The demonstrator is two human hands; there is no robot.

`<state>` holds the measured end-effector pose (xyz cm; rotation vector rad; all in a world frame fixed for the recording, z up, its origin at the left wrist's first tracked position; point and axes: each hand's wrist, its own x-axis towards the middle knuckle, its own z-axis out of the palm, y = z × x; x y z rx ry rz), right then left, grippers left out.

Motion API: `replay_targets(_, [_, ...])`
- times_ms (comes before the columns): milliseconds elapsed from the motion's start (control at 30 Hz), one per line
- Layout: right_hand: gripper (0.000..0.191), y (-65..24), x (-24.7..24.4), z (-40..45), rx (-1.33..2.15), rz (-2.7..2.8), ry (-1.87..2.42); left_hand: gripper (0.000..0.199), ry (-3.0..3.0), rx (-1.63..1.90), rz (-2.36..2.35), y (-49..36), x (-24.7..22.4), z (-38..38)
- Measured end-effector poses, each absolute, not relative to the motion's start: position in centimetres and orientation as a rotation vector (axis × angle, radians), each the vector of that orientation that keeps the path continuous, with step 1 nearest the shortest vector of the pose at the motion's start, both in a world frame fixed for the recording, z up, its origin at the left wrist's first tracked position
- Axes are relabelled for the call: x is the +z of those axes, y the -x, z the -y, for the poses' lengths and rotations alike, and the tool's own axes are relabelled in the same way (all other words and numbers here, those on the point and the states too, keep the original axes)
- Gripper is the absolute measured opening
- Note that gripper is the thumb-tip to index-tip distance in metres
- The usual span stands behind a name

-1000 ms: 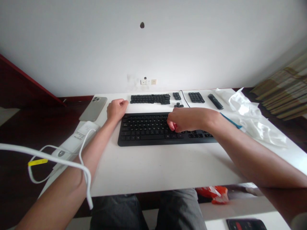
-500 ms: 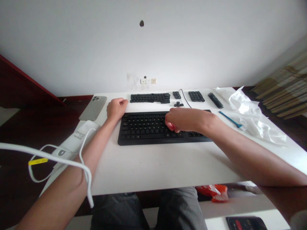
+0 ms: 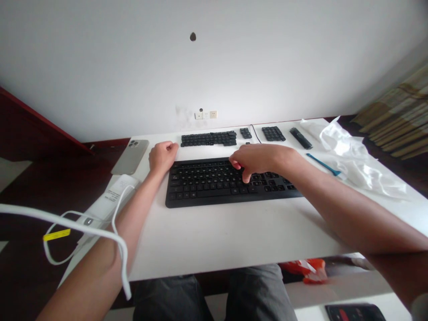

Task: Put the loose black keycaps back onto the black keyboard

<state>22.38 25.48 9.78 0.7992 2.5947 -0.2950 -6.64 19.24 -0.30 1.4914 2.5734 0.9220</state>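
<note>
A black keyboard (image 3: 214, 193) lies on the white table, with bare key mounts showing at its right side. My right hand (image 3: 257, 158) is above its right half, thumb pointing down and apart from the curled index finger. Nothing shows between them; the other fingers are hidden. My left hand (image 3: 162, 157) rests as a closed fist by the keyboard's far left corner. Behind the keyboard lie a wide block of black keycaps (image 3: 209, 139), a small block of keycaps (image 3: 245, 133) and a squarish block of keycaps (image 3: 273, 133). A few more are mostly covered by my right hand.
To the left lie a phone (image 3: 131, 157) and a white power strip (image 3: 112, 194) with a white cable (image 3: 83, 226). At right are a dark narrow bundle (image 3: 300, 138), a blue tool (image 3: 323, 164) and crumpled clear plastic (image 3: 344, 145). A wall stands behind the table (image 3: 200, 236).
My right thumb has dropped and parted from the index finger, and the hand has turned, uncovering more of the keyboard's right side. My left fist stays in place; the view has shifted slightly.
</note>
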Motion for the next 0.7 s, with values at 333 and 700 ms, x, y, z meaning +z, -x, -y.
replay_targets(333, [0.018,-22.6,9.31,-25.67,-0.445,-2.499,-0.732,0.036,-1.492,0.917,-2.554,6.57,-0.16,-19.11])
replay_targets(700, [0.023,-21.69,9.6,-25.58,-0.429,-2.42,-0.743,0.039,-1.45,0.905,-2.57,6.76,-0.34,-19.23])
